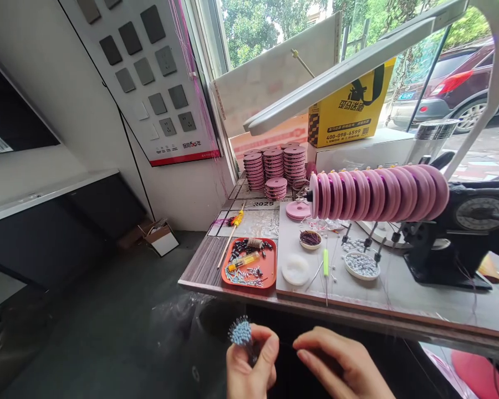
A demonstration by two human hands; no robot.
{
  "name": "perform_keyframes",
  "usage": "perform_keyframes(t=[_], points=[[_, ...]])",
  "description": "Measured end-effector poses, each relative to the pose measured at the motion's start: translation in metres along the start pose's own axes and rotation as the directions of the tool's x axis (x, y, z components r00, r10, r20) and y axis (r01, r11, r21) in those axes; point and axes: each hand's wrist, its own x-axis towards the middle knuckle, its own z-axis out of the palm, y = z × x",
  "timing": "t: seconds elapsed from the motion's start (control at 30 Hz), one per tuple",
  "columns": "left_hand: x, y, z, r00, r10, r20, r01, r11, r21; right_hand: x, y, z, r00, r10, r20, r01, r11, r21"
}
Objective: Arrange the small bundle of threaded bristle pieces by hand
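My left hand sits at the bottom of the head view, below the table edge, fingers closed on a bundle of thin pins with pale blue bead heads. My right hand is beside it, thumb and forefinger pinched together toward the left hand; a fine thread seems to run between them, too thin to be sure. On the table above, a row of pink spools is mounted on a black winding machine.
An orange tray of small parts and a yellow tool stands near the table's front edge. Small dishes of beads, a green-handled tool, stacked pink spools, a lamp arm and a yellow box surround it.
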Motion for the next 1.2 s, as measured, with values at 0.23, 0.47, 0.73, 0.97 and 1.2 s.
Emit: perform_keyframes(t=[0.23, 0.47, 0.73, 0.97, 1.2], points=[[0.006, -0.007, 0.005, 0.951, -0.237, 0.199, 0.289, 0.909, -0.301, 0.060, -0.006, -0.059, 0.975, -0.221, 0.027, 0.159, 0.608, -0.778], [0.004, -0.012, 0.002, 0.907, -0.314, 0.282, 0.402, 0.846, -0.350, 0.094, -0.002, -0.067, 0.963, -0.095, 0.253, 0.263, 0.536, -0.802], [0.004, -0.011, 0.004, 0.916, -0.310, 0.254, 0.382, 0.868, -0.318, 0.086, -0.002, -0.060, 0.990, -0.024, 0.141, 0.128, 0.597, -0.792], [-0.001, -0.009, 0.007, 0.927, -0.314, 0.206, 0.360, 0.898, -0.253, 0.027, -0.006, -0.032, 0.992, -0.100, -0.073, 0.068, 0.932, -0.357], [-0.002, -0.011, 0.010, 0.924, -0.357, 0.140, 0.383, 0.862, -0.332, -0.007, 0.003, 0.000, 0.967, -0.216, -0.133, 0.163, 0.931, -0.326]])
